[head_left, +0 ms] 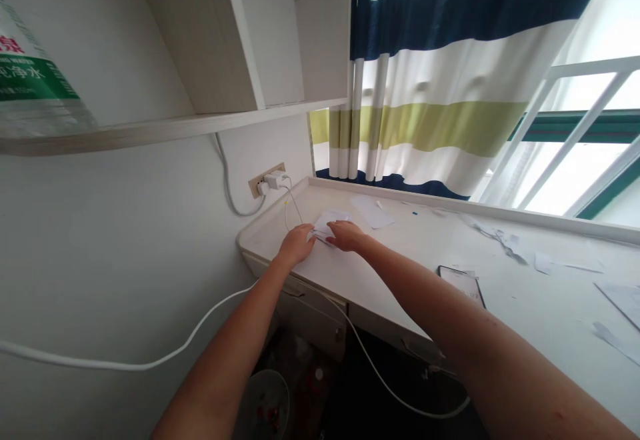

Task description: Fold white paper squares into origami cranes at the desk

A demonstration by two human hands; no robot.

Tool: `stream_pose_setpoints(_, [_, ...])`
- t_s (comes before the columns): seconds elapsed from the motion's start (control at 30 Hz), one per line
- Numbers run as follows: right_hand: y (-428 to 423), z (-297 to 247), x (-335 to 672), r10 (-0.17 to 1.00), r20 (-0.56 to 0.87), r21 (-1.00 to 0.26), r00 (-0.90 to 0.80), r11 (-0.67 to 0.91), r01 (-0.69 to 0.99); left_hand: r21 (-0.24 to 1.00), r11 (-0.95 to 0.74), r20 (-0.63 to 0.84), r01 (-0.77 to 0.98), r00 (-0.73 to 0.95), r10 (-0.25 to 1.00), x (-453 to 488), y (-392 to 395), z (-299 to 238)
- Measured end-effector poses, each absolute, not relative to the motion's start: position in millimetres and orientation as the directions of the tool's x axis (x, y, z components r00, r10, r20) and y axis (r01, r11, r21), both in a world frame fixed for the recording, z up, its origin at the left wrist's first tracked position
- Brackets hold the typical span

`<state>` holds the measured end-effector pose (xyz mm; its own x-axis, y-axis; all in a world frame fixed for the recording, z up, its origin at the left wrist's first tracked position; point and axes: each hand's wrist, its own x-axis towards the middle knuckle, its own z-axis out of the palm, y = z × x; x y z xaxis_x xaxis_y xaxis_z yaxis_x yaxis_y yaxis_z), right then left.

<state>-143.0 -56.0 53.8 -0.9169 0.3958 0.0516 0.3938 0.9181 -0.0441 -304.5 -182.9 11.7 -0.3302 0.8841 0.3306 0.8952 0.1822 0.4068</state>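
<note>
At the far left corner of the white desk [360,280], both hands are on some white paper [332,216]. My left hand [299,245] grips its near left edge, with the thumb toward the right. From the right side, my right hand [346,235] has its bent fingers closed on the same paper. The fingertips partly cover it, so I cannot tell how many layers there are. Just beyond lies another white sheet [373,213], flat on the desktop. A thin white cord [295,203] runs down close to my left fingers.
A wall socket [256,185] holds a white charger [274,180] and a plug. Torn paper scraps [505,243] and a phone [463,283] lie to the right. Above are a shelf [220,122] and water bottle [37,87]. A white cable [200,330] hangs loosely; a bin [265,400] stands below.
</note>
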Motion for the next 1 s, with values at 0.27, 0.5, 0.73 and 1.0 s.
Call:
stream_pose_setpoints(0.27, [-61,42,-142,0.334,0.001,0.114,-0.942,0.936,0.332,0.403,0.144,0.281,0.904,-0.272,0.92,-306,-172,-4])
stream_pose_setpoints(0.5, [-80,36,-131,0.259,0.037,0.174,-0.965,0.949,0.262,0.295,0.096,0.241,0.951,-0.171,0.955,-289,-180,-4])
stream_pose_setpoints(0.73, [-87,30,-111,0.214,0.093,0.182,-0.972,0.957,0.228,0.13,0.076,0.216,0.989,-0.103,0.971,-275,-187,0])
stream_pose_setpoints(1.0, [-82,36,-105,0.234,0.118,0.159,-0.965,0.955,0.251,0.085,0.067,0.249,0.994,-0.087,0.965,-267,-184,14])
